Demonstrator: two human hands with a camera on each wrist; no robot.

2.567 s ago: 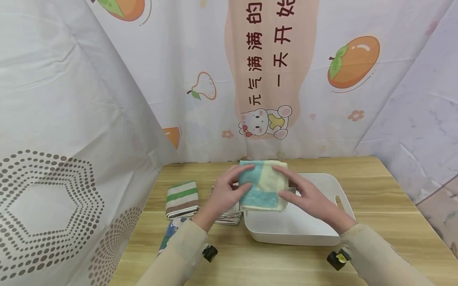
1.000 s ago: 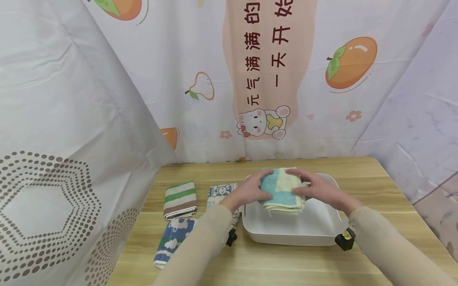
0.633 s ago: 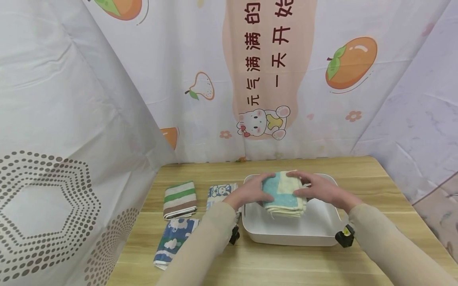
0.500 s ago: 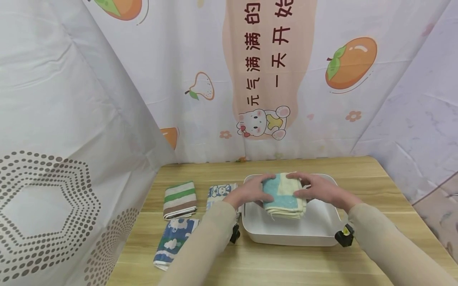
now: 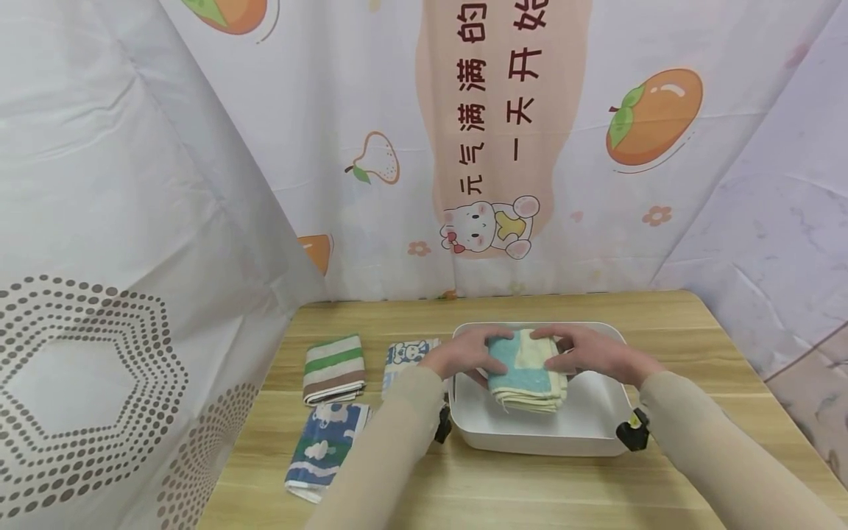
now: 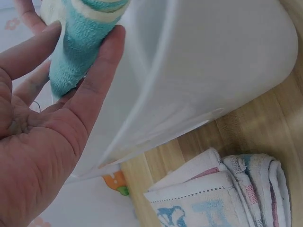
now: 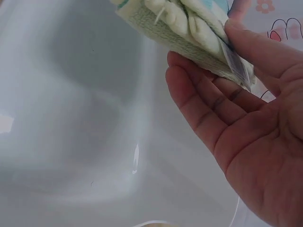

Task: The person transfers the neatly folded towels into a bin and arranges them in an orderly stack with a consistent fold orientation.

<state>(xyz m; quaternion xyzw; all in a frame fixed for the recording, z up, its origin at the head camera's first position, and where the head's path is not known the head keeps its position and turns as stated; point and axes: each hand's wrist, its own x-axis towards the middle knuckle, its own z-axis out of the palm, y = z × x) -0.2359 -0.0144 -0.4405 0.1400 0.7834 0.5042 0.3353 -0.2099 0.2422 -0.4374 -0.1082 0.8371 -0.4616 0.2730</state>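
A folded towel (image 5: 526, 372), light blue and cream, is held level between both hands over the white plastic bin (image 5: 530, 444). My left hand (image 5: 467, 353) grips its left side, thumb on top and fingers beneath; the left wrist view shows that blue edge of the towel (image 6: 78, 45) pinched. On the other side my right hand (image 5: 586, 352) pinches the cream edge, where a small tag (image 7: 235, 64) sticks out beside the thumb. The right wrist view shows the bare floor of the bin (image 7: 94, 123) below the towel.
Left of the bin lie a green-and-brown striped towel (image 5: 334, 368), a blue patterned towel (image 5: 326, 445) and a blue-and-white bear towel (image 5: 403, 357), partly behind the left arm. All rest on the wooden table (image 5: 517, 486). A printed curtain (image 5: 391, 243) hangs behind.
Both hands have carried the folded towel rightward from beside the bin to over it, and have lowered it toward the bin in the last second. The other towels stay put.
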